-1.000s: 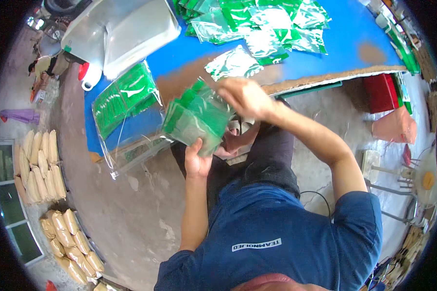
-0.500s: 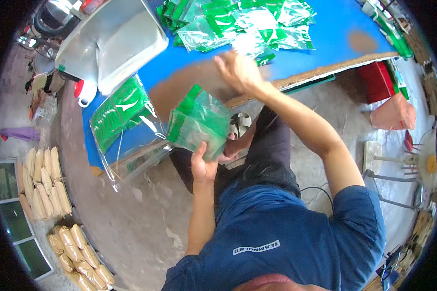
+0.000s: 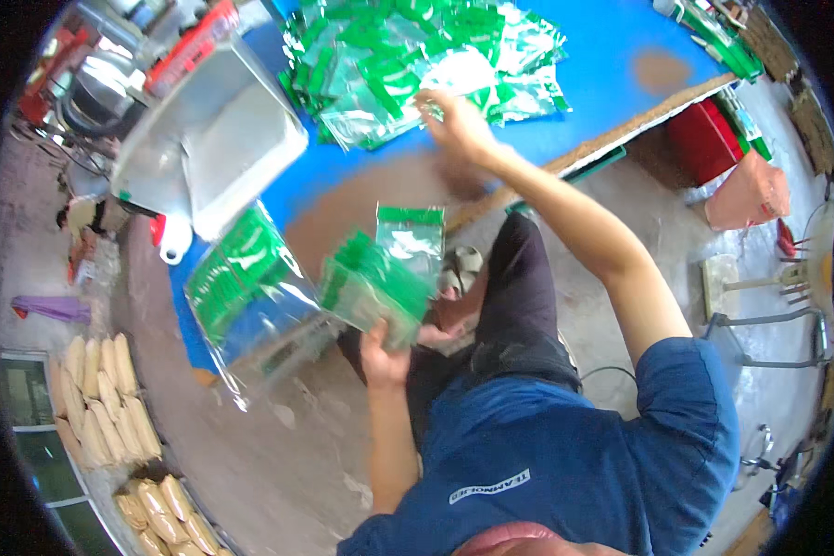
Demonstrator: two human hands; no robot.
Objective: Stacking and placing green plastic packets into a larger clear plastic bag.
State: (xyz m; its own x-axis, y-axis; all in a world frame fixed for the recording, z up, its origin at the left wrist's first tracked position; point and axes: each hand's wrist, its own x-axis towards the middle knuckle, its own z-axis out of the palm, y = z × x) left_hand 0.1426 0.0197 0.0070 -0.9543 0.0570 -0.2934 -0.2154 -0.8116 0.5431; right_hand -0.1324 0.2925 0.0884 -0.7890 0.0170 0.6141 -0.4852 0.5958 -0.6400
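Green-topped bags (image 3: 380, 283) are being held as a bunch before the person's lap, the left hand (image 3: 385, 361) clamping them at their lower edge. One single bag (image 3: 410, 239) is showing just beyond the bunch; I cannot tell if it is touching. Farther out, the right hand (image 3: 459, 130) is hovering by the front edge of a loose heap (image 3: 380, 74); whether its fingers are pinching something, I cannot tell.

By my judgement, the work is standing somewhere in the middle: a neat stack (image 3: 241, 269) is already lying inside a large clear bag (image 3: 273, 310), the bunch is being gathered, and very many bags are remaining loose.

Under all this, the blue table (image 3: 602, 74) is showing worn brown patches and a ragged front edge. A pale tray (image 3: 241, 148) is lying on its left part, a white jug (image 3: 174, 243) sitting close by.

Beyond, on the concrete floor (image 3: 250, 463), brown packages (image 3: 102, 398) are lying in groups at left, while a red bin (image 3: 704, 134) and a pink bin (image 3: 751, 195) are standing at right.
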